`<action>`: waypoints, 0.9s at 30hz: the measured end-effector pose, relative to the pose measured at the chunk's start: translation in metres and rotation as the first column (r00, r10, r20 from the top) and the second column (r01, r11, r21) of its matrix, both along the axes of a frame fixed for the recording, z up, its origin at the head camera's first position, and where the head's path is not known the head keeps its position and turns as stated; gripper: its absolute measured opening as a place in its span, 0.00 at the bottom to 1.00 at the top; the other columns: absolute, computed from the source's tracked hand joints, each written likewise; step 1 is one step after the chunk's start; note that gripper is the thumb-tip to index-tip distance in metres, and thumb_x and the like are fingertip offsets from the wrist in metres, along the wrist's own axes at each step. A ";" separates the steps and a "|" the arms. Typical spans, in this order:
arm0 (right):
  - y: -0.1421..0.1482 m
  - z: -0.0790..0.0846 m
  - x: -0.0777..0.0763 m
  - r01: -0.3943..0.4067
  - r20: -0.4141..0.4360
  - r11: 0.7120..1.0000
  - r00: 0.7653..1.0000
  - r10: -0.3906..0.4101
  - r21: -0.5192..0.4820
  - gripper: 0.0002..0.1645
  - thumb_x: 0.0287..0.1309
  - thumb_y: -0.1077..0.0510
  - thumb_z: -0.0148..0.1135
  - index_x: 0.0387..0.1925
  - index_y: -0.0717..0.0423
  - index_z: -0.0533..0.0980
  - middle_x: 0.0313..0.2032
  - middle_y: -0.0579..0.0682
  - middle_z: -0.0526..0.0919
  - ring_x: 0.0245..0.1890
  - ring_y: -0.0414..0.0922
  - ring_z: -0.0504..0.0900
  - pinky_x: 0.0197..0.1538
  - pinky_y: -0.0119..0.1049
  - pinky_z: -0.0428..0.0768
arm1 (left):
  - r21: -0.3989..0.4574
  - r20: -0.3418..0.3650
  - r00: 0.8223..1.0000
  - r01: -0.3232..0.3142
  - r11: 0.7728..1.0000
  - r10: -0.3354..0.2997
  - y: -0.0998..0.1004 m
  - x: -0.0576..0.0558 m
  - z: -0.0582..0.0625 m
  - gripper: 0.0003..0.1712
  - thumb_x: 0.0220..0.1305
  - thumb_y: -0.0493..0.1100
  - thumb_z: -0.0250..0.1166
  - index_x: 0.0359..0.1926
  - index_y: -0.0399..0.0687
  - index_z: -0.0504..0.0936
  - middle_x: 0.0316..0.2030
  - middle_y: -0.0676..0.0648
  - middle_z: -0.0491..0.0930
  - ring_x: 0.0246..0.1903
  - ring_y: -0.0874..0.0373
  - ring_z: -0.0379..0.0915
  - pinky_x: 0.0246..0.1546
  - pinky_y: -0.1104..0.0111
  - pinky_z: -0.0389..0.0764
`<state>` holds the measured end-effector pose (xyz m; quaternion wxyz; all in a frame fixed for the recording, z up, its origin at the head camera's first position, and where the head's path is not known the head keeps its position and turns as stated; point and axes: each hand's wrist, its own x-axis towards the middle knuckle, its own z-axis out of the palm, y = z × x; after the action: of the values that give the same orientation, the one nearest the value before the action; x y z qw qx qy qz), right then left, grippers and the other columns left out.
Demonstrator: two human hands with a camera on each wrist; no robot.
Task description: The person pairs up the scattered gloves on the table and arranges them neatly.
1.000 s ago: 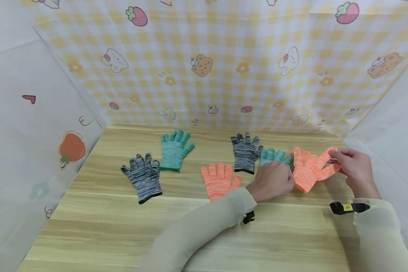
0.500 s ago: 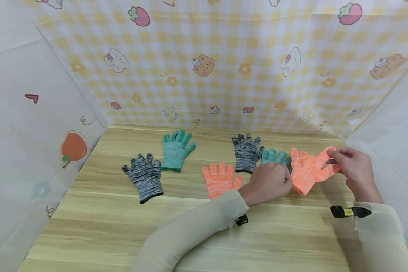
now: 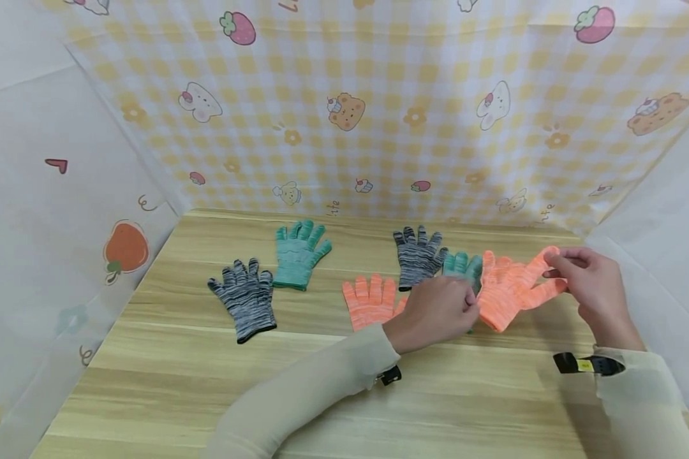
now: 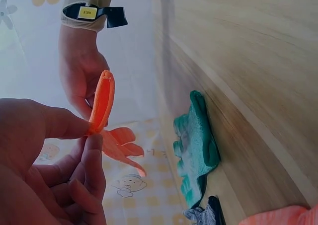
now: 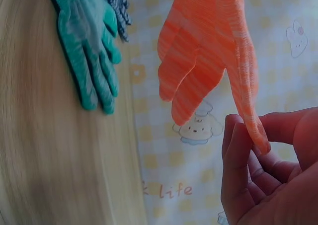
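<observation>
Orange knitted fabric forms the fingered glove (image 3: 506, 292) held above the pale wood-grain table (image 3: 448, 408), its cuff pinched by the left hand (image 3: 434, 312) and one fingertip by the right hand (image 3: 598, 290). Only the left wrist view looks into the cuff's open mouth; it also shows the cuff end of a green knitted glove (image 4: 197, 138) on the table, mostly hidden by the left hand in the head view.

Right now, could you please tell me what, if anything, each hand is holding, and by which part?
An orange glove: the left hand pinches it at the cuff, the right hand at a glove finger's tip.
</observation>
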<state>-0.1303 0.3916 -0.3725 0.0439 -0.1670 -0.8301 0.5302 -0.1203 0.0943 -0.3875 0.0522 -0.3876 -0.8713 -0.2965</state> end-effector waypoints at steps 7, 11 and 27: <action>-0.012 0.004 0.001 -0.034 -0.023 0.999 0.999 0.034 0.013 0.17 0.79 0.50 0.66 0.56 0.57 0.78 0.34 0.29 0.88 0.33 0.32 0.89 0.34 0.32 0.87 | 0.007 0.028 1.000 -0.005 1.000 0.005 -0.015 0.005 0.002 0.17 0.78 0.41 0.65 0.27 0.59 0.83 0.15 0.61 0.68 0.13 0.73 0.58 0.15 0.80 0.55; -0.019 0.006 0.002 -0.059 -0.038 0.998 0.997 0.060 0.028 0.19 0.80 0.49 0.66 0.57 0.59 0.77 0.35 0.29 0.88 0.34 0.33 0.89 0.34 0.32 0.87 | 0.010 0.032 0.999 -0.009 1.000 0.008 -0.025 0.008 0.002 0.14 0.77 0.41 0.66 0.29 0.57 0.84 0.19 0.63 0.71 0.17 0.73 0.63 0.17 0.80 0.62; -0.047 0.011 0.001 -0.147 -0.070 0.988 0.986 0.150 0.044 0.23 0.80 0.49 0.66 0.61 0.65 0.77 0.37 0.31 0.88 0.35 0.36 0.89 0.37 0.34 0.89 | 0.059 0.152 0.988 -0.050 0.997 0.040 -0.068 0.009 -0.005 0.12 0.78 0.41 0.67 0.32 0.55 0.85 0.27 0.63 0.79 0.22 0.73 0.69 0.21 0.78 0.70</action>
<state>-0.1295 0.3450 -0.3619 0.0378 -0.0844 -0.8482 0.5216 -0.1111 0.0264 -0.3925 0.0050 -0.3425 -0.8715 -0.3509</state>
